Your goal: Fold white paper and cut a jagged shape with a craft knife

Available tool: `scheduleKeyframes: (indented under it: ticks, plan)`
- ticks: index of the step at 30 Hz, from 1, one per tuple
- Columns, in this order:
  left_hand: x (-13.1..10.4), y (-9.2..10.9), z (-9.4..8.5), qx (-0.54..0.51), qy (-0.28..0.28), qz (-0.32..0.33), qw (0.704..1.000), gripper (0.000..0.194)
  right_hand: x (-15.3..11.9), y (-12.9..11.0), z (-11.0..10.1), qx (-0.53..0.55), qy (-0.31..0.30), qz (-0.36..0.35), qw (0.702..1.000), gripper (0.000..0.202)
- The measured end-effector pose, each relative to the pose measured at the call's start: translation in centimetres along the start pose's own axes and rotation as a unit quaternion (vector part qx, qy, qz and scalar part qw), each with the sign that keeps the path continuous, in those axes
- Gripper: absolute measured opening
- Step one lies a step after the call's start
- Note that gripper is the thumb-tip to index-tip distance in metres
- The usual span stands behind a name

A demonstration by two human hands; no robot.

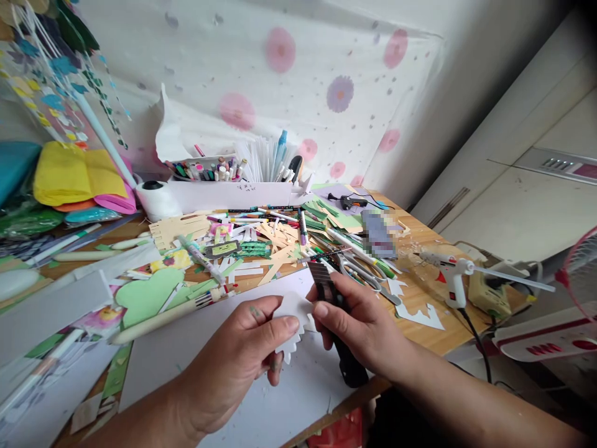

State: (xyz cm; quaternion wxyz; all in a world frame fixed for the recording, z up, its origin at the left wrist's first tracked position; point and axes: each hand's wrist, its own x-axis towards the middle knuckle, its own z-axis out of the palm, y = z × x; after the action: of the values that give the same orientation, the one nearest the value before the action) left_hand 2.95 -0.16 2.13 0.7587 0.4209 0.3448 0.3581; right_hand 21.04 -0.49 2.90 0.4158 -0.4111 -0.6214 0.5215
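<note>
Near the middle of the view, my left hand (242,358) pinches a small white paper piece (293,309) with a jagged lower edge, thumb on top. My right hand (359,317) is closed around a black utility knife (347,358), whose blade end points up and away. The fingertips of my right hand are close to the right edge of the paper piece; whether they grip it is hard to tell. Both hands are above a large white sheet (186,354) lying on the wooden table (436,280).
Behind lie paper strips (280,239), markers and scissors (357,270). A white box (209,194) holds pens. To the right are a white glue gun (454,280), a power strip (487,292) and a fan (581,267). Green paper (152,295) lies left.
</note>
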Motion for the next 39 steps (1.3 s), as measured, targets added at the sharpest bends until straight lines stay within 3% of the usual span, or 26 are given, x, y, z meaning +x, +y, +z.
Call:
scheduleKeyframes:
  ticks: [4,9,13,18,25,39]
  plan:
    - [0.2,0.2,0.1,-0.014,0.002,0.025,1.0,0.01,0.0,-0.3,0.5,0.025,0.004,0.042,0.999,0.027]
    - [0.1,-0.1,0.3,0.067,0.033,0.065,0.995,0.013,-0.5,0.0,1.4,0.048,0.039,0.016,0.998,0.028]
    - [-0.1,-0.4,0.4,0.073,0.004,0.053,0.996,0.017,-0.7,0.2,1.6,0.034,0.045,-0.004,0.998,0.028]
    - [-0.3,0.0,0.4,0.016,0.051,0.065,0.996,0.026,-1.0,0.1,0.4,-0.1,0.018,-0.061,0.993,0.023]
    - [-0.4,0.4,0.7,-0.066,0.045,0.057,0.995,0.028,-1.2,-0.6,-0.3,-0.329,-0.013,-0.144,0.933,0.012]
    - [-0.6,0.4,0.8,-0.109,0.052,0.033,0.992,0.023,-0.9,-0.7,0.3,-0.413,-0.003,-0.216,0.885,0.01]
